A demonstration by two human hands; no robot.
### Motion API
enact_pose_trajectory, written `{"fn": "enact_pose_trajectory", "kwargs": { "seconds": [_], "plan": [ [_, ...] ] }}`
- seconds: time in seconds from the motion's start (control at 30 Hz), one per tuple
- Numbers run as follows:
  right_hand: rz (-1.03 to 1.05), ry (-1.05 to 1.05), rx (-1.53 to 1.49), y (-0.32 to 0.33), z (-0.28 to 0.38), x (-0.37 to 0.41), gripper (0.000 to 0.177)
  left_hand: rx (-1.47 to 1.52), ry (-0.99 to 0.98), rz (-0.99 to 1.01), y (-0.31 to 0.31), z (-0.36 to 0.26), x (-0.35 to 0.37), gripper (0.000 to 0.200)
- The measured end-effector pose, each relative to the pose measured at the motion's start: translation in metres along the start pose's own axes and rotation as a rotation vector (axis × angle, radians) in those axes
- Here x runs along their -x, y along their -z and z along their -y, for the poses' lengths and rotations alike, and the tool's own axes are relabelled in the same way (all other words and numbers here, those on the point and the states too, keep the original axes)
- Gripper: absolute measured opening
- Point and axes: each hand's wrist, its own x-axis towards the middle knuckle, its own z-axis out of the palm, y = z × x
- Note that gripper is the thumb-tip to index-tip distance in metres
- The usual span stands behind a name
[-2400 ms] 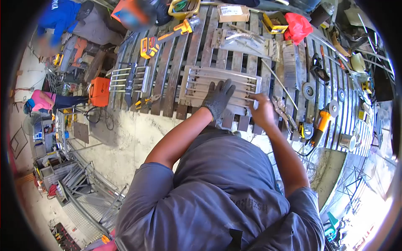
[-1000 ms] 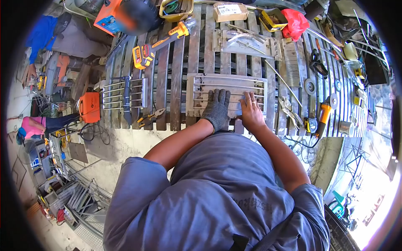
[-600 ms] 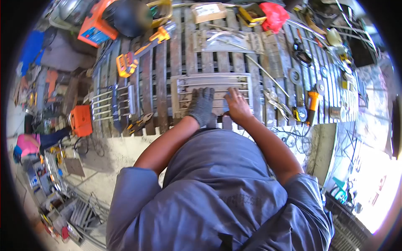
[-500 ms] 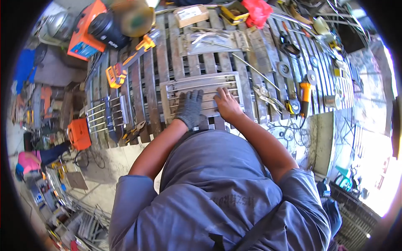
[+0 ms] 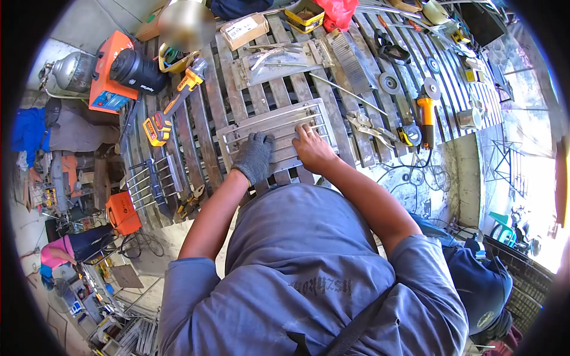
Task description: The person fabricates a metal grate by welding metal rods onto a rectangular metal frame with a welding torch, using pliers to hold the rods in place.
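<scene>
A rectangular metal frame with thin rods lies on the slatted metal bench, close to the person's body. My left hand, in a grey knitted glove, rests on the frame's left part, its fingers bent over the rods. My bare right hand is on the right part of the frame, with fingertips pinched together at a rod; whatever lies between them is too small to make out. Beyond the frame lies a flat metal plate with loose strips on it.
On the left are a yellow grinder, an orange machine and a small rod rack. Pliers, a tape measure and an orange grinder lie right. Another person is at far left.
The view has shifted and turned slightly. My left hand's fingers, spread flat before, are now bent. My right hand's fingers have drawn closer together and moved slightly on the frame.
</scene>
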Motion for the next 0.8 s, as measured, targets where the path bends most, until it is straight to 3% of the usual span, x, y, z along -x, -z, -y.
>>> {"fn": "enact_pose_trajectory", "kwargs": {
  "seconds": [0.37,0.47,0.6,0.7,0.73,0.77,0.8],
  "plan": [
    [0.029,-0.022,-0.059,-0.009,-0.003,0.002,0.028,0.039,0.057,0.07,0.012,-0.01,0.003,0.065],
    [-0.004,-0.009,-0.065,-0.015,-0.007,0.005,0.028,0.108,0.092,0.042,0.013,-0.015,0.003,0.065],
    [-0.058,0.017,-0.095,-0.018,-0.008,0.008,0.031,-0.055,0.133,-0.069,-0.029,-0.017,0.002,0.072],
    [0.032,0.018,-0.08,-0.001,-0.004,0.0,0.039,-0.043,0.018,-0.169,-0.005,-0.015,0.008,0.076],
    [0.083,0.002,-0.074,0.013,-0.001,-0.004,0.039,0.103,0.069,0.071,0.015,-0.016,0.0,0.078],
    [0.139,-0.017,-0.07,0.032,0.005,-0.01,0.038,0.127,0.066,-0.089,0.013,-0.013,-0.003,0.078],
    [0.194,-0.04,-0.093,0.046,0.011,-0.019,0.053,0.152,0.062,-0.245,0.008,-0.011,-0.003,0.079]
  ]
}}
